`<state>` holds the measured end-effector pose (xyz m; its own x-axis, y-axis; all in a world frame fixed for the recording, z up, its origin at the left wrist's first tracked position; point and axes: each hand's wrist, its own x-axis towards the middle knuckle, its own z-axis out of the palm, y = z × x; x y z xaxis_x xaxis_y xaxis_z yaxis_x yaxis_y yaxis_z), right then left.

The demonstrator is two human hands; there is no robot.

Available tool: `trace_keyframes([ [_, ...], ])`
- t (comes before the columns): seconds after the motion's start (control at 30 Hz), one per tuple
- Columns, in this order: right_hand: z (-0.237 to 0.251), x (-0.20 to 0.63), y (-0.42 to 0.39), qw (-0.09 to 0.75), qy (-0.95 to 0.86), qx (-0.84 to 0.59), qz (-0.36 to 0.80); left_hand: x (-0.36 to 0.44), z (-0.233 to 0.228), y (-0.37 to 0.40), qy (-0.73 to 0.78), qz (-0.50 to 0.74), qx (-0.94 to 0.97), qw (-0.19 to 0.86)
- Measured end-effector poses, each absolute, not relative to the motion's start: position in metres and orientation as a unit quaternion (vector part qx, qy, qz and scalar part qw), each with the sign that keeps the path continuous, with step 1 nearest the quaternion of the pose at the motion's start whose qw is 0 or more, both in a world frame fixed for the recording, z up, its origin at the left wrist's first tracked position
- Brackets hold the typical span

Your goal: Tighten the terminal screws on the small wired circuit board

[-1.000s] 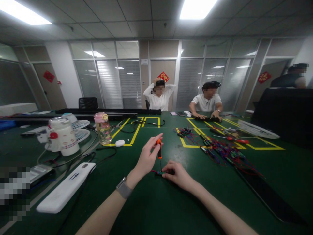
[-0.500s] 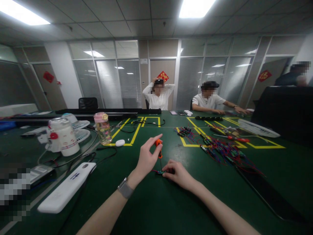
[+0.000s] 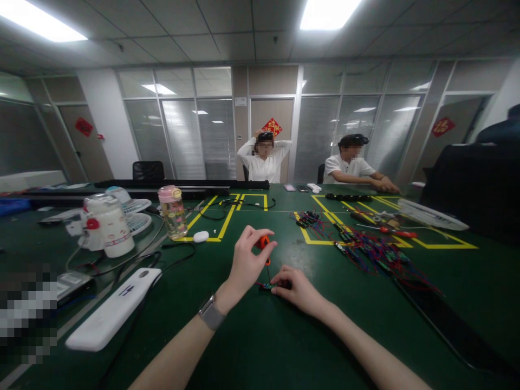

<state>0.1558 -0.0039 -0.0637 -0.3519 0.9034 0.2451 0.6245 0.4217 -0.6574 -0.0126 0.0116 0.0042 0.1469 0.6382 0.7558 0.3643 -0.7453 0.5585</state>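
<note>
My left hand (image 3: pixel 248 260), with a grey watch on its wrist, has its thumb and fingers closed around the orange handle of a screwdriver (image 3: pixel 265 241). The screwdriver stands nearly upright, its thin shaft running down to a small green circuit board (image 3: pixel 266 287) on the table. Whether the tip sits in a screw is too small to see. My right hand (image 3: pixel 296 287) rests at the board's right end, pinching it between thumb and fingers. Red and dark wires leave the board on its left side.
On the right lies a heap of wired circuit boards (image 3: pixel 377 249) beside a long black panel (image 3: pixel 442 325) and red-handled pliers (image 3: pixel 398 233). To the left are a white power strip (image 3: pixel 114 311), a pink-lidded bottle (image 3: pixel 173 214) and a white jug (image 3: pixel 114 230). Two people sit opposite.
My left fingers have shifted around the screwdriver handle, with thumb and index now lower and further right. My right hand stays on the board. The person at right has drawn an arm in.
</note>
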Motion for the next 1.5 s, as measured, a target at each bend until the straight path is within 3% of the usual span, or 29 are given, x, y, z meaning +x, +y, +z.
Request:
trace_keyframes([
  [0.07, -0.063, 0.156, -0.004, 0.297, -0.789, -0.485, 0.233, -0.013, 0.006, 0.010, 0.332, 0.555, 0.752, 0.129],
  [0.23, -0.061, 0.156, -0.005, 0.299, -0.789, -0.481, 0.238, -0.015, 0.005, 0.013, 0.292, 0.519, 0.750, 0.287],
  [0.43, -0.064, 0.156, -0.004, 0.301, -0.788, -0.483, 0.237, -0.019, 0.002, 0.019, 0.331, 0.557, 0.746, 0.154],
  [0.63, -0.065, 0.156, -0.004, 0.298, -0.789, -0.483, 0.234, -0.017, 0.004, 0.017, 0.288, 0.521, 0.747, 0.297],
  [0.87, -0.064, 0.156, -0.004, 0.298, -0.787, -0.486, 0.234, -0.011, -0.002, 0.009, 0.339, 0.552, 0.760, 0.050],
  [1.1, -0.063, 0.156, -0.004, 0.301, -0.788, -0.483, 0.237, -0.007, -0.001, 0.010, 0.283, 0.540, 0.770, 0.190],
  [1.3, -0.063, 0.156, -0.003, 0.298, -0.790, -0.482, 0.232, -0.011, 0.001, 0.012, 0.346, 0.601, 0.718, 0.062],
  [1.5, -0.061, 0.155, -0.005, 0.294, -0.791, -0.481, 0.237, -0.013, 0.003, 0.014, 0.257, 0.507, 0.776, 0.273],
])
